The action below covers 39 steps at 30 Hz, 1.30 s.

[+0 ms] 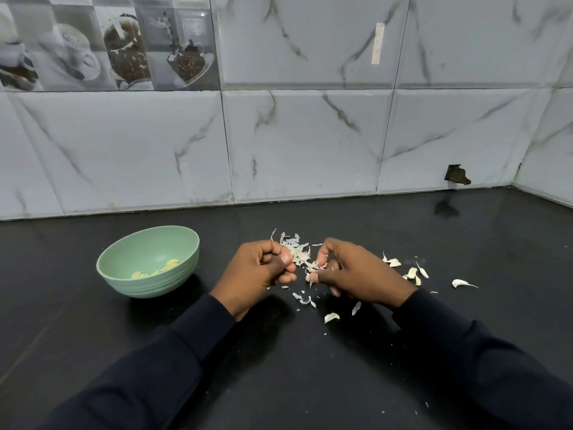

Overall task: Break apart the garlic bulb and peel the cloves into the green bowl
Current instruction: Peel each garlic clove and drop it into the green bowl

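Counter: black stone worktop (279, 383), with white marble-veined wall tiles (310, 144) behind.
Left hand: your left hand (257, 274) is curled, thumb pinching a pale garlic piece (292, 251).
Right hand: your right hand (356, 274) is curled, thumb pinching a small white clove (308, 277).
Bowl: round pale-green bowl (145, 285) sits left of both hands, apart, with peeled yellowish cloves (169, 265) inside.
Scraps: papery white skins (302, 259) lie between your hands; loose unpeeled cloves (412, 273) lie to the right.

You face a black countertop (279, 383) below white marble-veined wall tiles (310, 135); coffee-cup picture tiles (108, 41) sit upper left, a broken hole (457, 175) lower right.
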### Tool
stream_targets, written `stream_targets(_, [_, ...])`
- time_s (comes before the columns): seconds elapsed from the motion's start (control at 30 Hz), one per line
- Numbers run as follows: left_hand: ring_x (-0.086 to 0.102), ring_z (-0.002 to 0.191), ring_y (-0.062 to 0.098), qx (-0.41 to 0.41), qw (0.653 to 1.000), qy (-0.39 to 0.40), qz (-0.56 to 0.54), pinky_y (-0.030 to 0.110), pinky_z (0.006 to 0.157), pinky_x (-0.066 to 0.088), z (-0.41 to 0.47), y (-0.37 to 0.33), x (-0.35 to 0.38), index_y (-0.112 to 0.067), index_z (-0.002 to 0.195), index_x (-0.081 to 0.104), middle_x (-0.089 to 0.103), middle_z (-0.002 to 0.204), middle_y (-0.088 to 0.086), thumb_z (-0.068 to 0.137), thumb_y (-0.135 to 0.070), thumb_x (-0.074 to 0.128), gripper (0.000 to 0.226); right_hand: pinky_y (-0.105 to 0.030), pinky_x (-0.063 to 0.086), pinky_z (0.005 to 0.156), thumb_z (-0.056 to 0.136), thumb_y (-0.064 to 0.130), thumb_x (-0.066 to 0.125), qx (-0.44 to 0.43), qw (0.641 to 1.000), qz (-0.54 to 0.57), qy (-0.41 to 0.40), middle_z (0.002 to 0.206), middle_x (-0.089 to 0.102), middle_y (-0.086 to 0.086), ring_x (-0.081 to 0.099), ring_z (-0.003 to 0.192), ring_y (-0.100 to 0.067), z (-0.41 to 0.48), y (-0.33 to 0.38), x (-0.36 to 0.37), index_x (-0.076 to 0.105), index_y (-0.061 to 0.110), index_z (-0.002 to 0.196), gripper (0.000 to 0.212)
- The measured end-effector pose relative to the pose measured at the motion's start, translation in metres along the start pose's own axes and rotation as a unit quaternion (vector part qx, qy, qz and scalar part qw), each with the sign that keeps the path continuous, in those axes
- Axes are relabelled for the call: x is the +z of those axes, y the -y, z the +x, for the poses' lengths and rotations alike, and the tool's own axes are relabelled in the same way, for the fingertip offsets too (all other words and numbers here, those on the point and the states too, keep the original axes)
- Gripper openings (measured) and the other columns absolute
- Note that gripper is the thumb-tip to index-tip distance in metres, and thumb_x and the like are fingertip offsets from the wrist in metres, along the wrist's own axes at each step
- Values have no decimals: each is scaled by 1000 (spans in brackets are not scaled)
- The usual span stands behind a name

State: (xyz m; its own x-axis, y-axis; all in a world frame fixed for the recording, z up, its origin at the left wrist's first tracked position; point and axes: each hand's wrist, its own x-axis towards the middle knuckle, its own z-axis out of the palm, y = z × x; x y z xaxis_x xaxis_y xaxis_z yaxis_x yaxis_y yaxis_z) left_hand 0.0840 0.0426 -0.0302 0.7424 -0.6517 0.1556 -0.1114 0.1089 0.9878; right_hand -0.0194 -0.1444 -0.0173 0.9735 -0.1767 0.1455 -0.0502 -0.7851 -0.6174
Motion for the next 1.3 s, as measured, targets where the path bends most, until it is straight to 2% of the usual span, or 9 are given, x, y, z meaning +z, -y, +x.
stream_targets(0.17, [67, 65, 16, 26, 996, 16, 83, 20, 63, 56, 1, 1, -1, -5, 85, 66, 70, 71, 5, 99, -6, 61, 15, -23, 37, 45, 101, 26, 64, -62, 988, 140, -16, 60, 65, -6, 47, 41, -16, -1, 6, 2, 59, 24, 108, 9])
stream_targets(0.27, [67, 66, 15, 27, 997, 38, 62, 20, 62, 55, 1, 2, -1, -2, 87, 67, 69, 73, 8, 100, -7, 59, 16, -23, 41, 56, 101, 27, 65, -124, 986, 100, -41, 59, 65, -4, 52, 49, -8, -2, 9, 6, 62, 27, 113, 12])
stream_targets(0.37, [67, 67, 16, 30, 997, 58, 37, 19, 61, 53, 0, 2, 0, -6, 85, 68, 68, 74, 9, 101, -8, 57, 19, -24, 43, 57, 101, 27, 66, -144, 983, 101, -60, 58, 62, -3, 53, 52, -10, -3, 9, 9, 66, 23, 109, 9])
stream_targets(0.5, [67, 65, 15, 28, 997, 62, 25, 18, 59, 52, 0, 4, 3, -2, 89, 69, 68, 72, 8, 101, -7, 56, 18, -35, 46, 58, 101, 27, 66, -147, 980, 113, -70, 61, 63, -7, 54, 54, -14, -3, 9, 10, 66, 23, 99, 4])
stream_targets(0.7, [65, 59, 16, 20, 999, 30, 22, 20, 57, 53, 5, 7, 1, -1, 86, 66, 67, 69, 9, 103, -5, 54, 21, -21, 34, 51, 102, 15, 64, -108, 969, 215, -62, 55, 56, -1, 43, 50, -13, 1, 7, 9, 66, 9, 94, 10])
stream_targets(0.87, [59, 51, 16, 10, 990, -18, 141, 23, 54, 52, 11, 17, -5, -12, 76, 63, 65, 65, 6, 100, -5, 58, 25, -20, 25, 42, 99, 19, 65, -79, 939, 332, -31, 55, 47, -7, 31, 47, -14, 9, 22, 9, 68, 5, 94, 14])
stream_targets(1.0, [57, 53, 19, 8, 985, -32, 169, 25, 51, 50, 12, 21, -7, -14, 77, 61, 64, 68, 9, 97, 2, 51, 28, -18, 29, 43, 100, 13, 63, -110, 945, 309, 18, 54, 46, -4, 36, 43, -9, 35, 76, 11, 67, 1, 99, 13])
stream_targets(1.17, [52, 46, 7, -8, 986, -47, 158, 20, 49, 47, 6, 17, -16, -16, 75, 58, 60, 59, -7, 100, -6, 53, 27, -23, 24, 46, 101, 20, 64, -169, 963, 180, 107, 58, 47, -3, 33, 51, -16, 94, 164, 28, 71, 6, 97, 16])
stream_targets(1.3, [55, 52, 8, -12, 985, -56, 160, 23, 54, 50, 1, 11, -23, -15, 76, 59, 60, 63, -6, 98, -6, 52, 24, -21, 27, 44, 98, 16, 66, -166, 972, 64, 153, 59, 53, 0, 35, 51, -17, 132, 207, 54, 75, 4, 95, 15])
